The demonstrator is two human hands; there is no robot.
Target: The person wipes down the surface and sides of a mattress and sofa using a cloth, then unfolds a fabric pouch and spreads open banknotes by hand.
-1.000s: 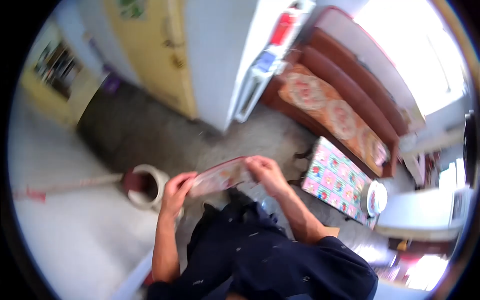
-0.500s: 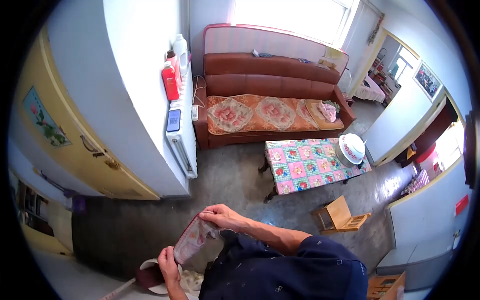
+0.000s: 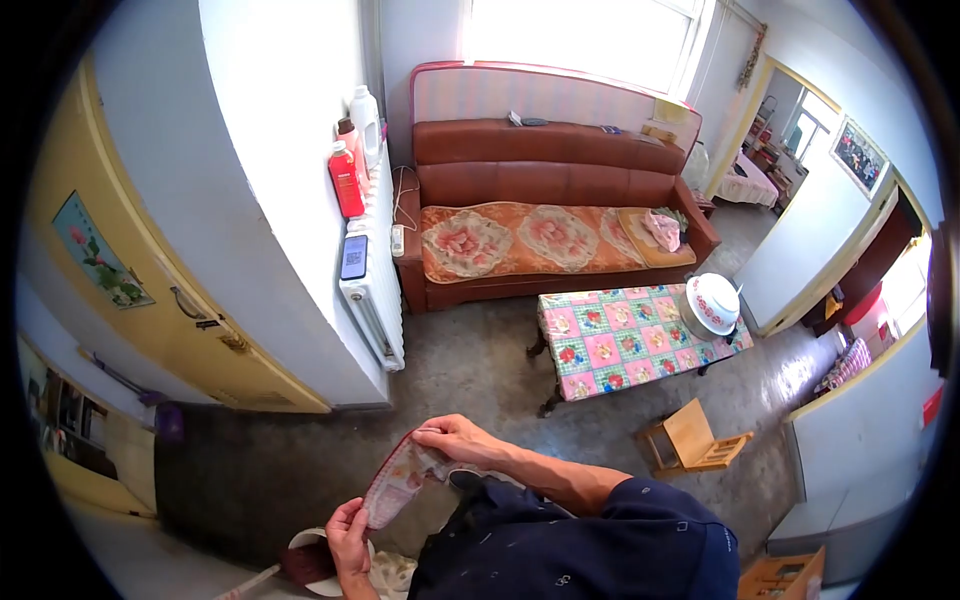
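Observation:
A thin patterned cloth (image 3: pixel 397 484) with a red edge is stretched between my two hands, low in the view. My left hand (image 3: pixel 348 530) pinches its lower left corner. The fingers of my right hand (image 3: pixel 452 440) are closed on its upper right end. Below the cloth, a white bucket (image 3: pixel 325 560) with something dark red inside stands near my left hand. My dark blue clothing fills the bottom middle.
A brown sofa (image 3: pixel 550 160) stands under the window. In front of it is a table (image 3: pixel 625 345) with a flowered cover and a lidded white basin (image 3: pixel 711 305). A small wooden chair (image 3: pixel 692 438) stands to the right. Bottles and a phone (image 3: pixel 354 257) rest on the radiator (image 3: pixel 375 320).
The view has swung from the wall and bucket side toward the sofa and table. Both hands keep hold of the cloth, which now slants more steeply and curves.

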